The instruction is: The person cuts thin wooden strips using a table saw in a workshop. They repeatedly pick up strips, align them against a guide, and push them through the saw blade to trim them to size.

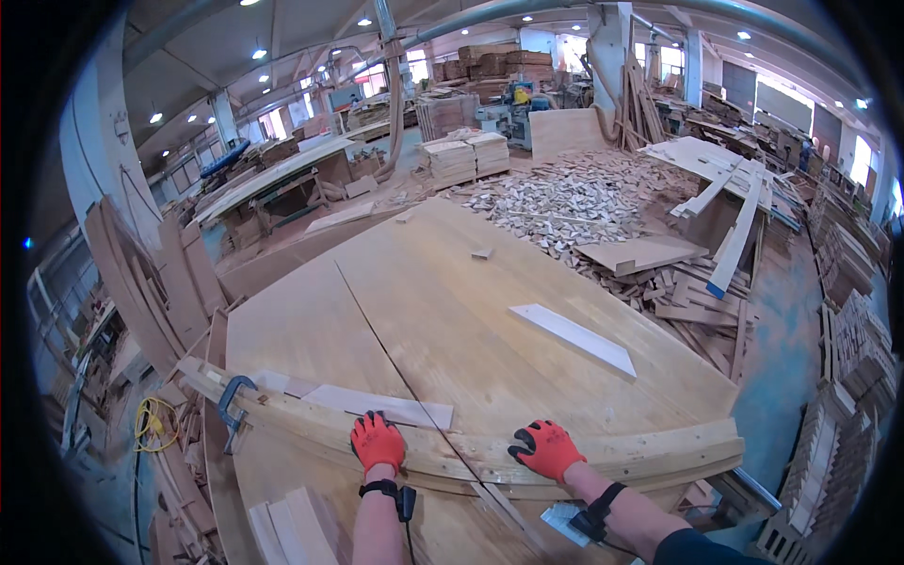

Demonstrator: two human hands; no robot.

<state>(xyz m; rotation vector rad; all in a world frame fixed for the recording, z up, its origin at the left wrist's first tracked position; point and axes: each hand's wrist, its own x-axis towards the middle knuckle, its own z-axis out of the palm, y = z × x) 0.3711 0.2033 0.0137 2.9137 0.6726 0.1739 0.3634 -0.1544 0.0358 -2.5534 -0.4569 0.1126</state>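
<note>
Both my hands wear red gloves and rest on a long curved laminated wooden beam point(640, 450) that lies across the near edge of a large plywood worktable point(443, 311). My left hand point(377, 441) presses flat on the beam left of centre. My right hand point(544, 449) lies on it about a hand's width to the right, fingers spread over the top edge. A blue-grey clamp point(231, 403) grips the beam's left end. A thin pale strip point(381, 407) lies just behind the beam.
A flat white board point(573, 337) lies on the table to the right, and a small wood block point(481, 253) sits farther back. A heap of offcuts point(565, 202) covers the far side. Stacked boards point(463, 158) and curved pieces point(141, 282) stand around. Short planks point(292, 527) lie near my left arm.
</note>
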